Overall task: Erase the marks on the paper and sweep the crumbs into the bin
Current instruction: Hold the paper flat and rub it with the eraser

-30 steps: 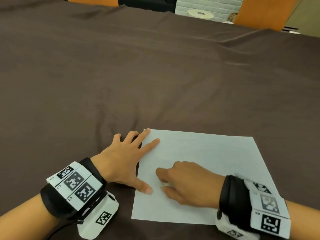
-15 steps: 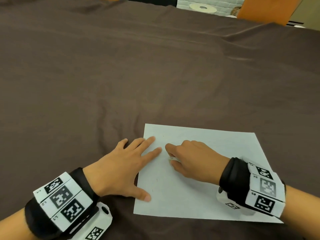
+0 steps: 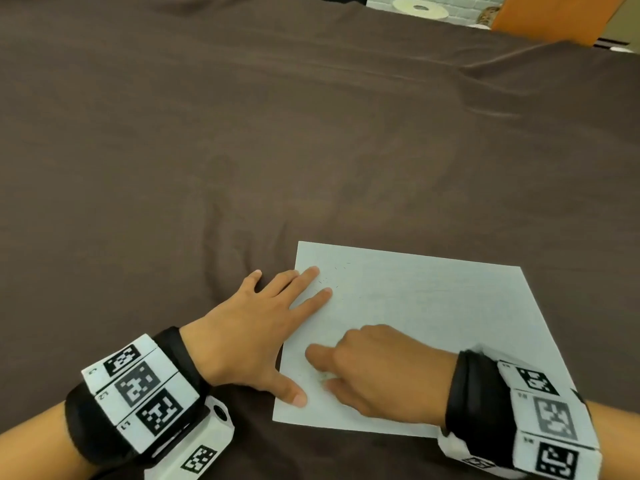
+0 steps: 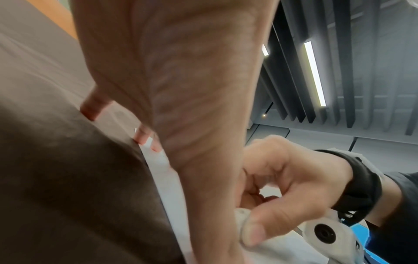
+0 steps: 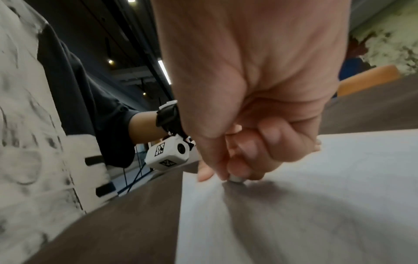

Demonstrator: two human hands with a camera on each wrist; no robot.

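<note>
The white rectangular sheet of paper (image 3: 433, 323) lies flat on the dark brown cloth that covers the tabletop (image 3: 242, 133), close to the near edge and a little toward the right side. The left hand (image 3: 256, 334) lies open and flat at the left edge of the sheet: two straight fingers and the thumb press on the paper, the other fingers rest on the cloth beside it.

The right hand (image 3: 377, 372) is over the near left part of the sheet. Its grip is narrow: thumb and fingers pinch a small pale eraser (image 5: 236, 178), and its tip touches the paper, as the right wrist view shows. The eraser is almost hidden in the head view.

A few short thin pencil marks (image 3: 332, 275) remain near the far left corner of the sheet, just beside the left fingertips. From the eraser they lie straight away toward the far edge of the tabletop, along the left edge of the paper. So I judge the erasing is not finished, and the right hand, which holds the eraser, needs to travel away from the body to reach them.

I cannot make out crumbs, and no bin is in view.
</note>
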